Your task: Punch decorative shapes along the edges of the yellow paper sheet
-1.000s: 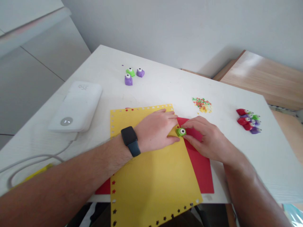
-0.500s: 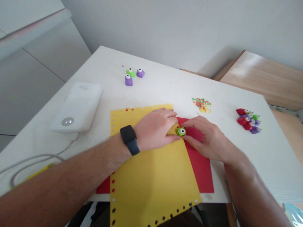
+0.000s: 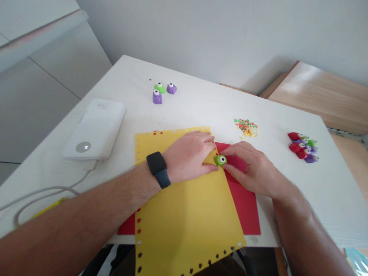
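A yellow sheet of paper [image 3: 186,214] with star-shaped holes along its edges lies over a red sheet [image 3: 247,214] and hangs past the table's front edge. My left hand [image 3: 191,155] rests flat on the yellow sheet, fingers stretched toward its right edge, a dark watch on the wrist. At that right edge sits a small green craft punch [image 3: 220,160] with a star on its white button. My right hand [image 3: 250,165] grips the punch from the right between thumb and index finger. My left thumb ends close beside the punch.
Three more punches [image 3: 157,97] stand at the back left. A heap of paper bits [image 3: 246,127] lies right of the sheets, and several red, purple and green punches [image 3: 301,147] cluster farther right. A white power bank [image 3: 94,130] with a cable lies at left.
Both hands and the green punch keep their places on the paper. The whole view has shifted very slightly, and the power bank's display reads differently.
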Action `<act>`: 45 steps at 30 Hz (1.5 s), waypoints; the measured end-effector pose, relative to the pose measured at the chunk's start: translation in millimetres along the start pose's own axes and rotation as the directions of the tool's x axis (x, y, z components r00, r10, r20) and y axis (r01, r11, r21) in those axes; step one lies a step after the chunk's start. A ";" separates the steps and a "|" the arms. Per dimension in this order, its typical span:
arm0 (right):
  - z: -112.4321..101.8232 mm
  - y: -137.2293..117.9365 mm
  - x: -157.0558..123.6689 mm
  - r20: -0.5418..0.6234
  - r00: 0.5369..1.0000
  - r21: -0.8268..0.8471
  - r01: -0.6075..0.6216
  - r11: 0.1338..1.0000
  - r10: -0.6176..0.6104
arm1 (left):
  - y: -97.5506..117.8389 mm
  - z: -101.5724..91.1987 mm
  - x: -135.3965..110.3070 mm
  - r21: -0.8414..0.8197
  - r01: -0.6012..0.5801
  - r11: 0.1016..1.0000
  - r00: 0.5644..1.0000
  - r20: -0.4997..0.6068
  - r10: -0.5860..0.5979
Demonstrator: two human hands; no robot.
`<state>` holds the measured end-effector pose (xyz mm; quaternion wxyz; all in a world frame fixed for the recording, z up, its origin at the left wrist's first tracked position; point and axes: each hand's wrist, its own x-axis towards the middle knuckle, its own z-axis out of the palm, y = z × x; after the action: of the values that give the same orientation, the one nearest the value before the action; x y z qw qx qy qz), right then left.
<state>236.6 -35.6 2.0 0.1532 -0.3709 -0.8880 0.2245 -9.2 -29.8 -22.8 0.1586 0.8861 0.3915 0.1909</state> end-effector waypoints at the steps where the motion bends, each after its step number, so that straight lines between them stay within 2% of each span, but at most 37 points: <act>1: 0.1 0.4 0.0 0.001 1.000 -0.002 0.000 1.000 0.000 | 0.2 0.5 -0.1 -0.002 0.000 1.000 1.000 -0.002 0.000; 17: -1.7 -0.5 -2.0 -0.010 1.000 0.019 0.013 1.000 -0.012 | -0.1 1.8 -0.5 -0.012 0.008 1.000 1.000 -0.007 -0.008; 21: -2.1 -1.5 -3.0 -0.053 0.998 0.055 -0.018 0.998 0.021 | 0.1 0.9 -0.1 -0.024 0.005 1.000 1.000 -0.024 -0.005; 25: 2.2 -2.2 -1.4 -0.122 0.987 0.097 -0.093 0.991 0.105 | 1.1 0.1 0.5 -0.045 -0.004 0.999 0.999 -0.046 0.002; 29: 9.6 -2.5 2.4 -0.135 0.974 0.105 -0.171 0.980 0.184 | 2.3 0.0 1.3 -0.059 -0.041 0.997 0.996 -0.084 0.036; 33: 14.8 -1.6 5.7 -0.158 0.971 0.076 -0.168 0.983 0.178 | 3.3 -0.9 2.7 -0.083 -0.082 0.993 0.991 -0.116 0.072; 39: 17.0 -1.6 7.2 -0.142 0.968 0.110 -0.194 0.975 0.209 | 5.5 -2.7 4.7 -0.120 -0.158 0.980 0.985 -0.094 0.148; 45: 18.3 -0.9 8.4 -0.098 0.970 0.104 -0.210 0.972 0.220 | 8.4 -1.5 4.7 -0.061 -0.190 0.980 0.981 -0.050 0.187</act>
<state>222.4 -35.3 -12.3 0.1932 -0.4692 -0.8214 0.2606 -1.6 -31.4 -16.9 0.1602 0.9091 0.3026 0.2373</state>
